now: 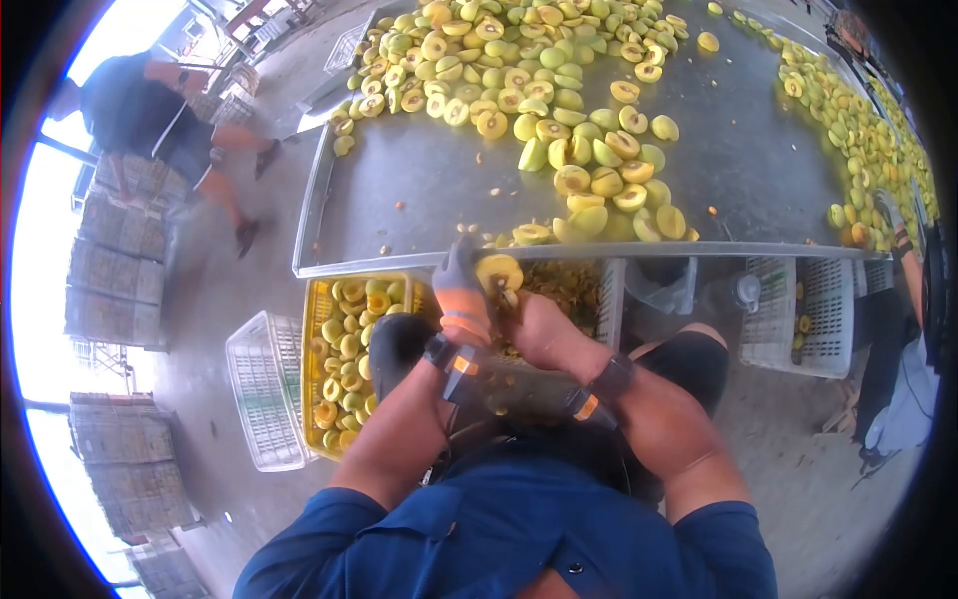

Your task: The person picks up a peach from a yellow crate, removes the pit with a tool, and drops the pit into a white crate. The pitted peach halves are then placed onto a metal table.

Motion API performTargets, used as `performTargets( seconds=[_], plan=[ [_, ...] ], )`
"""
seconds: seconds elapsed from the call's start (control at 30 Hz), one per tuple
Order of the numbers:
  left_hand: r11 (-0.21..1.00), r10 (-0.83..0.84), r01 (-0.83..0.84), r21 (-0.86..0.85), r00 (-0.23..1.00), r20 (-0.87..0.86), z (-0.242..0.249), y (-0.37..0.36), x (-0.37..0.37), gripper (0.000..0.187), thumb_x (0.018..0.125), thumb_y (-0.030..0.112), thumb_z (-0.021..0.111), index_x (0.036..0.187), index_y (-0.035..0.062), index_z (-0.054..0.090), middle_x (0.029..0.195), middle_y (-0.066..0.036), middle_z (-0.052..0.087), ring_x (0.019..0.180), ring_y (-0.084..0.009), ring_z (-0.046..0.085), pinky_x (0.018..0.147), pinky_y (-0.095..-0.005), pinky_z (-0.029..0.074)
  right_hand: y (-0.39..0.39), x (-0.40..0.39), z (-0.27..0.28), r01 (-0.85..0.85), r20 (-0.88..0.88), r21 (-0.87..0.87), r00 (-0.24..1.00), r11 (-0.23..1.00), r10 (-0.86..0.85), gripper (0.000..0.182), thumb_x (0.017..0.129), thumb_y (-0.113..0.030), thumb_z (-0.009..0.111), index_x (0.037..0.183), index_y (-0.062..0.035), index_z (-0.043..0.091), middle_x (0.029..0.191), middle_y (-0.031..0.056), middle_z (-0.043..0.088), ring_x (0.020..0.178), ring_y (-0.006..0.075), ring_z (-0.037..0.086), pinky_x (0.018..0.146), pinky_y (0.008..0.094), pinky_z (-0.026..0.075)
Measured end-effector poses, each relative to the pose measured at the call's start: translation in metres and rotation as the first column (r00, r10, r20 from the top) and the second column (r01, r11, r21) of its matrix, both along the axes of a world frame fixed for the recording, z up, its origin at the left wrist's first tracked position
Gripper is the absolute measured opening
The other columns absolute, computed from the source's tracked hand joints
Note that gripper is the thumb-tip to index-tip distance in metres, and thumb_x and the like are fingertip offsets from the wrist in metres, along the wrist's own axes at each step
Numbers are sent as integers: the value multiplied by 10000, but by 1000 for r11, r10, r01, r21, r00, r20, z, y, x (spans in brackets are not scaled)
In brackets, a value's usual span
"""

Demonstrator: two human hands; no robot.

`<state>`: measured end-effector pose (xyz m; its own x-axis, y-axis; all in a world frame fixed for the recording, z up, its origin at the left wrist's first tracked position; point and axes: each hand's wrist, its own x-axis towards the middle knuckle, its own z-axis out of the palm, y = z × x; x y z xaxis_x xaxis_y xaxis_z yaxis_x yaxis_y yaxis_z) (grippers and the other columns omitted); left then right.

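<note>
My left hand [461, 290], in a grey and orange glove, grips a halved yellow fruit [500, 271] just below the front edge of the metal table [419, 190]. My right hand [539, 327] is bare and closed beside the fruit's lower side; what its fingers hold is hidden. Under both hands stands a crate [611, 299] with brown scraps in it. Many halved green-yellow fruits [559, 90] lie heaped on the table, and one strand of them reaches its front edge.
A yellow crate [313, 349] of fruit halves stands at the left, with a white crate [261, 389] beside it. More white crates [826, 319] are at the right, near another person's arm [910, 268]. A person [160, 120] walks at the upper left, by stacked crates [115, 280].
</note>
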<state>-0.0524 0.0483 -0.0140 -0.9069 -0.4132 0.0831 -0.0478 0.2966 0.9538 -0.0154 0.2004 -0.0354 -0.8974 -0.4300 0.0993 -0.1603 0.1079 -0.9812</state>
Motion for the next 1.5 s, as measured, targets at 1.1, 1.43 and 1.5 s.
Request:
performTargets(
  seconds=[1.1, 1.43, 1.5],
  plan=[
    [847, 398, -338, 410, 915, -68, 15, -233, 57, 248, 1043, 174, 615, 1096, -19, 762, 1070, -118, 798, 961, -211, 743, 862, -370, 600, 19, 13, 31, -98, 192, 513, 981, 853, -3, 329, 941, -245, 663, 1064, 58, 629, 998, 343, 697, 1006, 524, 670, 869, 549, 533],
    [643, 737, -666, -378, 673, 67, -38, -331, 64, 234, 1030, 175, 629, 1141, 15, 758, 1074, -155, 783, 967, -270, 732, 889, -363, 564, 11, 8, 27, -123, 133, 561, 989, 819, 58, 302, 949, -246, 673, 1038, 37, 612, 917, 310, 697, 905, 513, 671, 798, 543, 534],
    [631, 742, -753, -186, 656, -140, -44, -330, 49, 233, 1027, 147, 638, 1169, -4, 745, 1088, -141, 777, 984, -265, 726, 899, -366, 561, 12, 9, 31, -135, 125, 563, 989, 815, 78, 304, 944, -227, 671, 1047, 54, 614, 888, 331, 697, 890, 526, 681, 801, 574, 541]
  ],
)
